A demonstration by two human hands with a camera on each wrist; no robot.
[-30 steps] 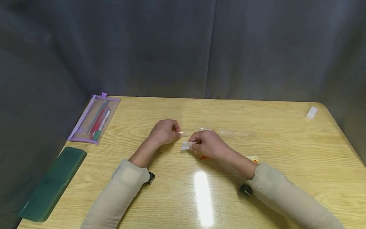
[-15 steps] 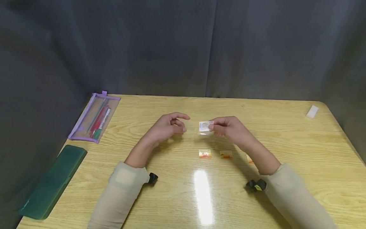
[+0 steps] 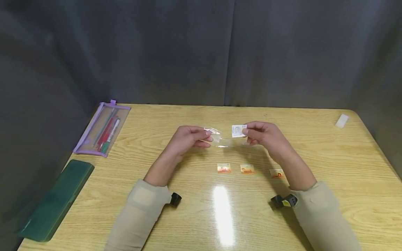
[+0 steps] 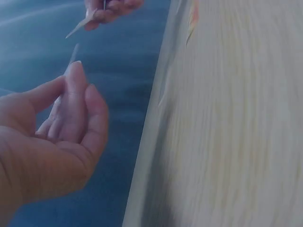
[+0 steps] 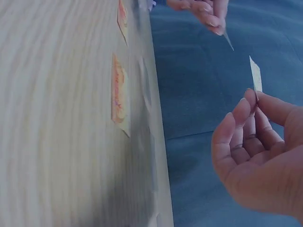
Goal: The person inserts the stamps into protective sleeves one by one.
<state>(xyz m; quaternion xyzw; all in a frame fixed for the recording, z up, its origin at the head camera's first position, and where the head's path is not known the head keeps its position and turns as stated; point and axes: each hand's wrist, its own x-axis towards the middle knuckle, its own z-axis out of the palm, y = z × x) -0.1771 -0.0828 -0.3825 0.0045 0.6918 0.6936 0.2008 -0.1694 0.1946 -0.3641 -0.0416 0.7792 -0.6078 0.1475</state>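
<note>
My left hand (image 3: pixel 190 139) pinches a small clear plastic sleeve (image 3: pixel 216 135) between thumb and fingers. Seen from the left wrist, that sleeve is almost edge-on at the fingertips. A short way to its right, my right hand (image 3: pixel 267 137) holds a white postage stamp (image 3: pixel 237 131) with a pale round print, gripped by its right edge. Stamp and sleeve are apart, both raised above the table. Nearer the front, three orange-printed stamps lie in a row: a left one (image 3: pixel 224 168), a middle one (image 3: pixel 247 169) and a right one (image 3: pixel 277 173), partly beside my right forearm.
More clear plastic (image 3: pixel 223 145) lies on the wooden table (image 3: pixel 188 216) beneath the hands, hard to make out. At the left are a purple-edged mesh pouch (image 3: pixel 102 129) of pens and a green case (image 3: pixel 56 200). A white eraser-like block (image 3: pixel 342 121) sits back right.
My right hand has moved up and rightward with the white stamp, uncovering the orange stamps. My left hand's fingers spread, then closed together; the clear sleeve now shows plainly in them.
</note>
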